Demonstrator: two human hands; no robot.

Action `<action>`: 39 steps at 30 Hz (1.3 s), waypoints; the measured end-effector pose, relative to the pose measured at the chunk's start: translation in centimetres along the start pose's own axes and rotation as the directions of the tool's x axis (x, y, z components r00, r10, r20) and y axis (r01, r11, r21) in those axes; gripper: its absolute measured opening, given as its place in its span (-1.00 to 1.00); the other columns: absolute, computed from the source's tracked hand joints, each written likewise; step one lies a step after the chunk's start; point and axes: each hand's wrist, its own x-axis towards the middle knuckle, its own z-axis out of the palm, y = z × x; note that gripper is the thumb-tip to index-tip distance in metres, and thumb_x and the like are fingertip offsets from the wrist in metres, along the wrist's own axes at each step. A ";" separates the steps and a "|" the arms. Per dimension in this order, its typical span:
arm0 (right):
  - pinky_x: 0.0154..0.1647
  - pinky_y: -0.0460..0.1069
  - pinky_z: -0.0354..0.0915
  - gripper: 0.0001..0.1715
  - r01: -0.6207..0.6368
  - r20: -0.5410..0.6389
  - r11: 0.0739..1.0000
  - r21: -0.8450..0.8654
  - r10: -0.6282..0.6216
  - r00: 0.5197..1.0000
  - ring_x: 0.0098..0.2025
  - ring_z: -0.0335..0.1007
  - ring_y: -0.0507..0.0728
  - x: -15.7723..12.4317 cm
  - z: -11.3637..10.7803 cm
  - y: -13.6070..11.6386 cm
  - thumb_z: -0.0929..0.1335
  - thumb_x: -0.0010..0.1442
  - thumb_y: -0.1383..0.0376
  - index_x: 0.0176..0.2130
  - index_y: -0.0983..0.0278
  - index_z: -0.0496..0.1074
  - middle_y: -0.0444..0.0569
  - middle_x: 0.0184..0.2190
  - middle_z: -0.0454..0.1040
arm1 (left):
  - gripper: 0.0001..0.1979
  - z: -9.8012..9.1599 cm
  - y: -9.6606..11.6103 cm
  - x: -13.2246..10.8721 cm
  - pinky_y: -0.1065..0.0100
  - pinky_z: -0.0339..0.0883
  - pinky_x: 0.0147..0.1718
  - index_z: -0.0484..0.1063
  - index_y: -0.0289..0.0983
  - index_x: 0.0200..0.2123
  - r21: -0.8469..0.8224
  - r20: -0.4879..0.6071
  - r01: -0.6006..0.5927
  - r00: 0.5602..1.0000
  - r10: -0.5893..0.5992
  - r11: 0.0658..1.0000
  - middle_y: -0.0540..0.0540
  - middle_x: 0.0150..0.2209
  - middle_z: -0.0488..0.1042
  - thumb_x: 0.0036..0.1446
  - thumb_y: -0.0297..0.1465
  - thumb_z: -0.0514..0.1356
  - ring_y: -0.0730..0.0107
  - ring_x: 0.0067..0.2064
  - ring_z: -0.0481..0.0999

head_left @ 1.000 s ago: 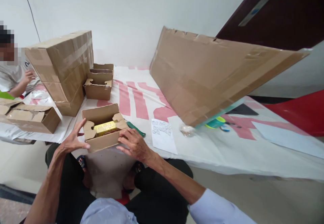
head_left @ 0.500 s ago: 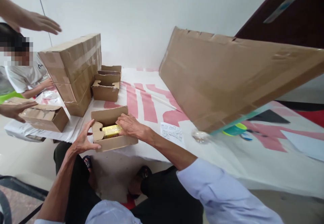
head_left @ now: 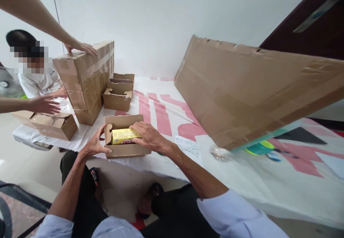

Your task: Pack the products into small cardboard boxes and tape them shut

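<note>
At the table's near edge stands an open cardboard box (head_left: pixel 126 152) with a yellow printed carton (head_left: pixel 125 136) inside it. My left hand (head_left: pixel 94 143) grips the cardboard box's left end, thumb on the near wall and fingers at the far side. Reaching in from the right, my right hand (head_left: pixel 150 136) has its fingers curled over the right end of the yellow carton. That end is hidden under the hand. Behind the box sit more open cardboard boxes (head_left: pixel 118 100).
A stack of taped cartons (head_left: pixel 88 82) stands at left, with a co-worker's hand (head_left: pixel 83 48) on top. Their other hand (head_left: pixel 45 104) is over a closed carton (head_left: pixel 55 125). Another person sits behind. A large cardboard panel (head_left: pixel 258 91) leans at right, near a drawn sheet (head_left: pixel 188 147).
The yellow carton shows more of its top and front and lies more level in the box. One co-worker's hand has come down onto the stack; the other has moved right. My view has shifted slightly.
</note>
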 end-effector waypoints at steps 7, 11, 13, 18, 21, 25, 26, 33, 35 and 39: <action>0.19 0.22 0.42 -0.58 0.037 -0.181 0.944 0.329 0.025 0.983 0.11 0.51 0.32 0.1 -2.5 -0.1 0.44 0.31 0.24 0.15 0.19 0.51 0.11 0.07 0.59 | 0.43 0.0 0.4 0.0 -0.22 0.30 0.34 -0.02 -0.08 0.59 0.015 0.006 0.007 1.000 -0.007 1.000 -0.39 0.55 0.12 -0.27 0.05 0.62 -0.38 0.55 0.13; 0.16 0.17 0.48 -0.55 0.010 -0.261 0.865 0.501 0.140 0.955 0.05 0.54 0.25 0.5 -3.7 0.3 0.46 0.29 0.18 0.15 0.18 0.55 0.04 0.02 0.59 | 0.43 -0.2 0.3 0.1 -0.22 0.32 0.33 -0.02 -0.09 0.59 0.042 -0.010 -0.010 1.000 0.010 0.999 -0.41 0.54 0.15 -0.24 0.12 0.60 -0.38 0.55 0.14; 0.12 0.15 0.51 -0.54 -0.004 -0.278 0.834 0.551 0.188 0.942 0.03 0.54 0.24 0.7 -4.2 0.6 0.47 0.28 0.14 0.13 0.20 0.57 0.02 -0.02 0.59 | 0.39 -0.5 0.3 0.1 -0.22 0.35 0.30 0.01 -0.08 0.58 0.055 -0.038 -0.021 0.999 0.024 0.998 -0.42 0.54 0.13 -0.23 0.11 0.60 -0.40 0.54 0.14; 0.11 0.15 0.54 -0.49 -0.009 -0.297 0.768 0.641 0.259 0.919 0.06 0.56 0.25 1.4 -5.2 1.3 0.51 0.26 0.00 0.10 0.19 0.61 0.03 0.02 0.62 | 0.05 -1.0 2.4 0.6 -0.15 0.44 0.25 0.25 -0.11 0.47 0.147 -0.221 -0.080 0.969 0.112 0.986 -0.35 0.48 0.22 -0.01 0.08 0.51 -0.32 0.49 0.25; 0.12 0.18 0.55 -0.44 0.007 -0.309 0.739 0.674 0.274 0.911 0.08 0.58 0.28 2.2 -5.5 1.2 0.54 0.22 -0.05 0.08 0.20 0.64 0.04 0.04 0.64 | -0.12 -0.6 5.2 1.3 -0.09 0.47 0.22 0.32 -0.15 0.41 0.151 -0.254 -0.140 0.951 0.175 0.979 -0.31 0.42 0.34 0.13 0.05 0.43 -0.24 0.42 0.36; 0.10 0.20 0.57 -0.38 0.027 -0.314 0.688 0.725 0.295 0.902 0.06 0.59 0.29 3.2 -5.5 1.1 0.56 0.17 -0.14 0.05 0.19 0.65 0.04 0.04 0.65 | -0.16 0.8 8.3 2.7 -0.01 0.52 0.19 0.33 -0.19 0.41 -0.011 -0.220 -0.180 0.960 0.173 0.984 -0.26 0.32 0.49 0.17 0.02 0.42 -0.17 0.32 0.50; 0.10 0.19 0.58 -0.34 0.037 -0.331 0.676 0.736 0.313 0.890 0.07 0.59 0.29 3.4 -5.4 1.2 0.55 0.17 -0.17 0.06 0.19 0.63 0.05 0.05 0.64 | -0.18 1.1 8.7 3.1 0.01 0.55 0.15 0.36 -0.20 0.39 -0.067 -0.235 -0.176 0.959 0.156 0.982 -0.25 0.28 0.54 0.18 0.01 0.42 -0.14 0.27 0.55; 0.13 0.17 0.57 -0.04 0.134 -0.401 0.569 0.811 0.374 0.836 0.23 0.53 0.30 3.9 -3.7 0.9 0.42 0.28 -0.29 0.43 0.12 0.29 0.13 0.22 0.56 | -0.27 1.7 10.2 5.9 0.13 0.63 0.01 0.36 -0.25 0.30 -0.232 -0.473 -0.282 0.869 0.145 0.931 -0.27 0.18 0.60 0.23 0.02 0.40 0.06 0.09 0.68; 0.16 0.19 0.57 -0.01 0.172 -0.415 0.541 0.823 0.366 0.833 0.23 0.54 0.31 4.3 -3.3 0.6 0.42 0.28 -0.27 0.46 0.13 0.28 0.12 0.22 0.58 | -0.25 1.5 10.4 6.6 0.14 0.64 -0.03 0.36 -0.25 0.31 -0.216 -0.464 -0.280 0.872 0.154 0.935 -0.28 0.19 0.60 0.22 0.03 0.40 0.05 0.08 0.68; 0.22 0.21 0.54 -0.05 0.221 -0.447 0.499 0.838 0.395 0.803 0.23 0.54 0.34 5.6 -2.6 1.2 0.45 0.26 -0.23 0.43 0.16 0.39 0.07 0.20 0.62 | -0.26 0.4 10.2 7.9 0.19 0.61 -0.05 0.42 -0.26 0.28 -0.121 -0.365 -0.257 0.910 0.198 0.959 -0.26 0.15 0.63 0.15 -0.02 0.43 0.01 0.11 0.65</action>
